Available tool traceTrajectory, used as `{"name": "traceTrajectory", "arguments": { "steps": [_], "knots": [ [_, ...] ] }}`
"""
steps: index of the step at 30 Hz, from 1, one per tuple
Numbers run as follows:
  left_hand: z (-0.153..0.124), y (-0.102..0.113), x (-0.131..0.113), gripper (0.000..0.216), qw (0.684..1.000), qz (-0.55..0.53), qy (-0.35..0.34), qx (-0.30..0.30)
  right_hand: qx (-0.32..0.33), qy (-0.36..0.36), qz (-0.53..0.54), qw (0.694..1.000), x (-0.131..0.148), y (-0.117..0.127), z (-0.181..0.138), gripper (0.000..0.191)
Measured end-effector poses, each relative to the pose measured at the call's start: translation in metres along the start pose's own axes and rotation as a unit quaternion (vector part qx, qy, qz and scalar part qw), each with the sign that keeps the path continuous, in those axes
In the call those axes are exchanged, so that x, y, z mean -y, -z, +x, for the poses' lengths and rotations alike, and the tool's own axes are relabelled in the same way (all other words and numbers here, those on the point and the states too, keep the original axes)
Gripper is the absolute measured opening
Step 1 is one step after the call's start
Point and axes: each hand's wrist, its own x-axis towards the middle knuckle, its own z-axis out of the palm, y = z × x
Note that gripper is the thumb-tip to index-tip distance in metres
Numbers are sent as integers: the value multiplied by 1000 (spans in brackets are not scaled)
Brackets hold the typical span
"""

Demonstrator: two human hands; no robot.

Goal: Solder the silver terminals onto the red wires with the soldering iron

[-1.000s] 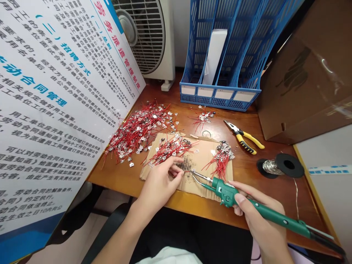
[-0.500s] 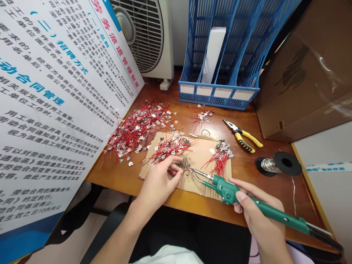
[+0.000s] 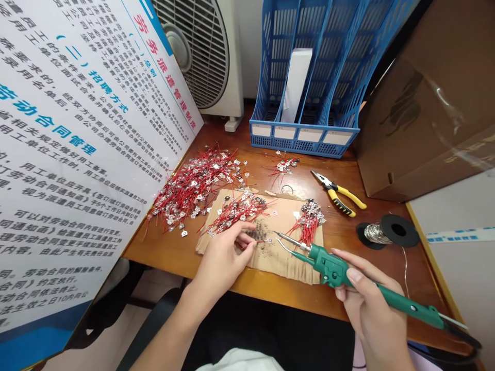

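My left hand [image 3: 228, 252] is closed in a pinch on a short red wire [image 3: 261, 240], whose far end carries a small silver terminal [image 3: 269, 240]. In my right hand [image 3: 371, 293] is a green soldering iron [image 3: 333, 269] with a thin solder feed tube; its tip points left, a little apart from the terminal. Below both lies a cardboard sheet [image 3: 286, 263] with dark scorch marks. On the sheet, red wires with terminals [image 3: 242, 210] lie behind my left hand, and a neater bundle of such wires [image 3: 309, 221] is at its right side.
A large heap of red wires [image 3: 193, 185] covers the table's left, with a smaller pile [image 3: 284, 166] farther back. Pliers [image 3: 339, 193] and a solder wire spool [image 3: 389, 232] lie right. Behind stand a blue file rack [image 3: 305, 135], fan [image 3: 201, 51] and brown box [image 3: 433, 113]; a printed board [image 3: 77, 180] borders the left.
My right hand has drawn the soldering iron back to the right, so its tip is off the terminal. My left hand stays almost in place with the wire. The view has shifted slightly.
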Motion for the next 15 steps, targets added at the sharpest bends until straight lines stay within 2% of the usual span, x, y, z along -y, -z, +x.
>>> {"name": "traceTrajectory", "arguments": {
  "steps": [3,8,15],
  "knots": [
    [1,1,-2,26,1000,0,1,2,-23,-3,26,999,1,0,1,25],
    [0,0,-2,24,1000,0,-1,-8,-24,-1,76,997,-2,7,8,29],
    [-3,-2,-1,21,999,13,-13,-31,-33,-40,120,991,-5,11,11,33]
  ]
}}
